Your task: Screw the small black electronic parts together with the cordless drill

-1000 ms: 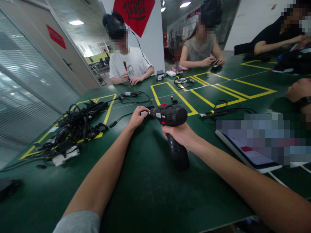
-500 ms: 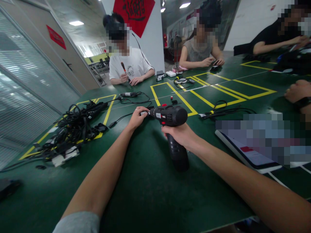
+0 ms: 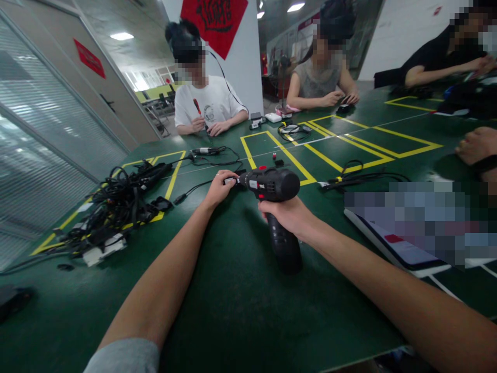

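A black cordless drill (image 3: 274,184) with red parts is gripped at the handle by my right hand (image 3: 285,215). Its chuck points left, towards the fingers of my left hand (image 3: 220,187). Those fingers are closed on a small black device with a white label (image 3: 230,181), held down on the green table. A black cable (image 3: 194,190) runs leftward from it. Drill tip and device meet close together; whether a bit touches it I cannot make out. The device is partly hidden by my fingers and the chuck.
Tangled black cables and adapters (image 3: 132,194) lie at the left. More cables (image 3: 361,177) and a tablet (image 3: 399,238) are on the right. Yellow tape (image 3: 297,158) marks the green table (image 3: 233,311). Co-workers sit across; one holds a screwdriver (image 3: 197,106). Another person's hand (image 3: 477,147) rests at the right edge.
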Available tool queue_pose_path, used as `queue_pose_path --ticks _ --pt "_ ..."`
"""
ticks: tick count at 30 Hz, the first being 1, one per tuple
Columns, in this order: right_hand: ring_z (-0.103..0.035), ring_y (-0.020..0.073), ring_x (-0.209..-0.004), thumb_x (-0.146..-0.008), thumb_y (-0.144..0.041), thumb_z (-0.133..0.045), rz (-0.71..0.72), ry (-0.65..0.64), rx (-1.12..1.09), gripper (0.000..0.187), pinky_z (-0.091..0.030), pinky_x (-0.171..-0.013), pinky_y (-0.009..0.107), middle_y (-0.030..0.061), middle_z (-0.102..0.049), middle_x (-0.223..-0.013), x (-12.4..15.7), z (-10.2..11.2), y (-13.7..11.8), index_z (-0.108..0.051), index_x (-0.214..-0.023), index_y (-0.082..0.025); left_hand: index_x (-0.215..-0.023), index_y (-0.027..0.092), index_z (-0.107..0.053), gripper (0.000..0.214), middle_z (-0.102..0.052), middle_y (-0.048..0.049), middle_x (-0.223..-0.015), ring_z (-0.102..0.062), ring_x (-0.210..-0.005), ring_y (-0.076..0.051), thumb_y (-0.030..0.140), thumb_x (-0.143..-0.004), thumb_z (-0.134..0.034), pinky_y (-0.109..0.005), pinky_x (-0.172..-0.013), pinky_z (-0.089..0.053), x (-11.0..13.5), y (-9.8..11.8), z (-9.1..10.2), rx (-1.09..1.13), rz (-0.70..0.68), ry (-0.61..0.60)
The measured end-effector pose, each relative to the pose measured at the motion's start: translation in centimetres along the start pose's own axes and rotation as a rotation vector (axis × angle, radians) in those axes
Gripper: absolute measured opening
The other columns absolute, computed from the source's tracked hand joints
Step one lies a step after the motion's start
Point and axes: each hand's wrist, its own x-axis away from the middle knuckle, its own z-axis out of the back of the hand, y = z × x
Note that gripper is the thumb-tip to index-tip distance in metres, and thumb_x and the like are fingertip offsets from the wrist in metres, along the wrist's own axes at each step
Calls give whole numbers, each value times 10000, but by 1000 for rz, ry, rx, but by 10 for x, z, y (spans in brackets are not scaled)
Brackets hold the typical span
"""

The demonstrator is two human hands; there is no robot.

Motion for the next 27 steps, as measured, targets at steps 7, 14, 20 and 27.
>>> queue_pose_path --ticks 7,14,20,27 --pt "-528 159 -533 -642 -174 -629 8 -11 -20 54 -404 -541 307 15 -579 -565 0 0 0 -592 -603 -177 -1000 194 -723 288 -631 -75 -1110 -549 -1124 -239 323 -803 -556 -421 -1089 -405 1 -2 0 12 1 6" --pt "-526 159 -539 -644 -169 -631 -10 -13 -15 50 -402 -548 312 20 -577 -571 0 1 -1 -592 -614 -174 -1003 195 -727 287 -626 -74 -1108 -550 -1122 -237 322 -806 -562 -415 -1086 -405 0 -4 -1 27 -11 9" --pt "-514 150 -528 -648 -158 -619 -14 -17 -3 62 -395 -541 309 12 -566 -565 1 1 -3 -580 -603 -177 -1004 198 -726 288 -626 -74 -1114 -549 -1127 -238 321 -804 -560 -419 -1088 -406 0 -3 0 26 -1 6" --pt "-507 148 -520 -643 -150 -610 0 -6 -12 89 -386 -533 305 6 -550 -547 2 0 -3 -561 -576 -182 -993 195 -727 287 -630 -77 -1105 -551 -1124 -242 332 -802 -561 -427 -1089 -406 0 -3 -1 14 -7 7"
